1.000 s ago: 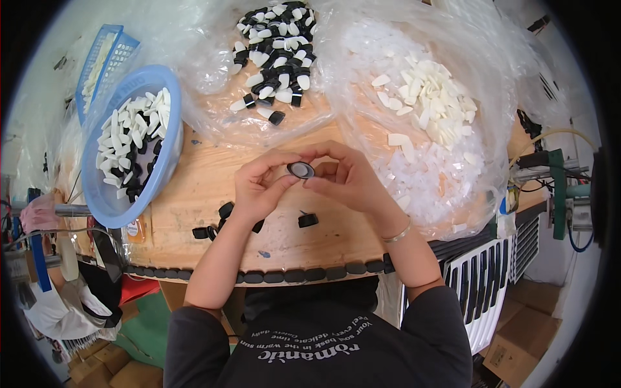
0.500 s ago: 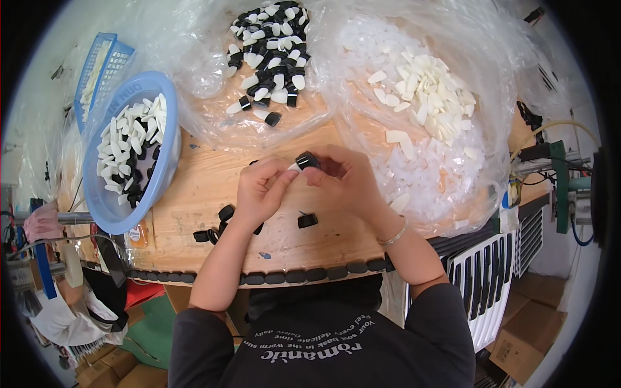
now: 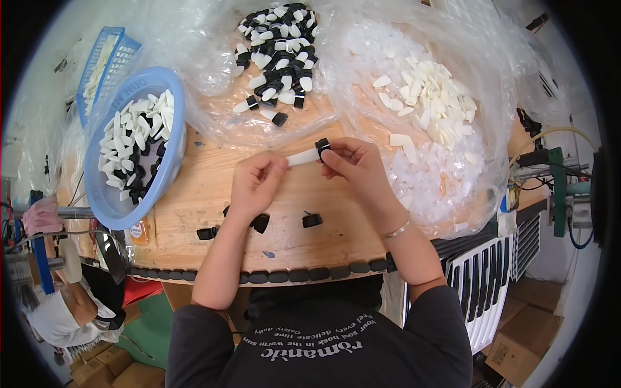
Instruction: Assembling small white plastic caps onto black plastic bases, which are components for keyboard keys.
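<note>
Over the middle of the table, my left hand (image 3: 257,184) pinches one end of a slim white strip (image 3: 303,157). A small black sleeve-like piece (image 3: 321,146), marked with a pale line, is held between thumb and fingers of my right hand (image 3: 356,169). The strip's other end meets the black piece; how deep it goes in cannot be seen. Below my hands lie a loose black piece (image 3: 312,220) and, beside my left forearm, further black pieces (image 3: 261,223), partly hidden by it.
A blue basin (image 3: 178,139) of white and black pieces stands left, near a blue basket (image 3: 118,57). Joined black-and-white pieces (image 3: 283,48) are heaped at the back. White tapered pieces (image 3: 440,103) lie on clear plastic sheeting (image 3: 498,149) at right. Dark pads (image 3: 299,275) line the table's front edge.
My hands have drawn apart, and much more of the white strip now shows between them. The black piece has shifted slightly right and up. The whole view has moved a little.
</note>
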{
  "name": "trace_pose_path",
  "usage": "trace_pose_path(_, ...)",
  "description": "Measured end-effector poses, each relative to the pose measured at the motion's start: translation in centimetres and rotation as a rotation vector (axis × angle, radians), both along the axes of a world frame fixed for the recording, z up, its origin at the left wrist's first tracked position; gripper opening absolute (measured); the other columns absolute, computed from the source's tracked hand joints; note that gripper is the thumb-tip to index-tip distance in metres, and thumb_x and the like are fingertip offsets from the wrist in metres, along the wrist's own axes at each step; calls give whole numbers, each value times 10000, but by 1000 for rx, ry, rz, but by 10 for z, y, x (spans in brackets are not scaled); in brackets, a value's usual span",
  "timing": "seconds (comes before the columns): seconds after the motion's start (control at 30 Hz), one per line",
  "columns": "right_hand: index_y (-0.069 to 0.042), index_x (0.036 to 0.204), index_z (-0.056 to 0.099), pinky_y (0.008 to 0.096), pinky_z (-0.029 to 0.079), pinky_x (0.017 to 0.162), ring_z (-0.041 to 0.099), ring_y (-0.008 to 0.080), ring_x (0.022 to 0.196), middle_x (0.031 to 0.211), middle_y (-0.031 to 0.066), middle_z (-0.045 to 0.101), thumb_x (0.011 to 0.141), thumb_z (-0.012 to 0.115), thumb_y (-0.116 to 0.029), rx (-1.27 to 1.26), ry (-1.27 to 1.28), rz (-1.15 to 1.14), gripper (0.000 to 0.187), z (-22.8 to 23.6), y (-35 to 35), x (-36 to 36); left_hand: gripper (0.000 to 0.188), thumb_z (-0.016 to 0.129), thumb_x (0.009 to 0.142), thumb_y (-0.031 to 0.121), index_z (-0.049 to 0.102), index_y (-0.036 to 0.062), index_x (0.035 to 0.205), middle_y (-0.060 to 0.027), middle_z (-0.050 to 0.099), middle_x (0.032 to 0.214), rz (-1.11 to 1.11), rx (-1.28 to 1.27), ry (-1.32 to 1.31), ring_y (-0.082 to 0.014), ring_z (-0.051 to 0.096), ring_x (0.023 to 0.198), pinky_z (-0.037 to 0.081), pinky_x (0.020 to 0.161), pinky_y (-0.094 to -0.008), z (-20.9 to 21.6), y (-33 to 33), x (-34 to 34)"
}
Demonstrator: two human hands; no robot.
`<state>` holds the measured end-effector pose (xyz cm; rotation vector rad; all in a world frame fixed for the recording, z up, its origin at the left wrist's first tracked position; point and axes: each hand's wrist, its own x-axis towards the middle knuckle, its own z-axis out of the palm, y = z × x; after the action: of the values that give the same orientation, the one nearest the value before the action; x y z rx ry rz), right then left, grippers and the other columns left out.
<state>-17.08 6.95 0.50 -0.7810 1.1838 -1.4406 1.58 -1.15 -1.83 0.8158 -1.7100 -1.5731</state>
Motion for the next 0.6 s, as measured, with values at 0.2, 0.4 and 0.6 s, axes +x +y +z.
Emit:
trace_pose_path(0.2, 28, 1006, 648, 223, 502, 623, 608, 97, 681, 812, 62, 664, 875, 648, -106, 87, 121, 56, 188, 5, -14, 1, 140, 581, 918, 104, 640, -13, 870, 66, 549, 678, -14, 40, -65, 6, 435, 592, 330, 517, -165, 0, -9, 0)
trace_pose_path(0.4, 81, 1206, 523, 291, 509, 799, 641, 187, 907, 1029, 142, 661, 806, 726, -310, -337, 859, -251, 596, 44, -119, -17, 239, 649, 818, 54, 610, -10, 1045, -48, 579, 744, -230, -247, -434, -145, 557, 638, 448, 602, -263, 21, 3, -3)
trace_pose_path(0.6, 22, 1004, 645, 273, 506, 689, 646, 161, 783, 853, 143, 671, 785, 722, -208, -185, 1124, -327, 327, 64, -61, -115, 417, 613, 672, -99, 622, 56, 1058, -104, 562, 1010, -779, -579, -311, -285, 570, 900, 484, 798, -368, 6, 17, 0)
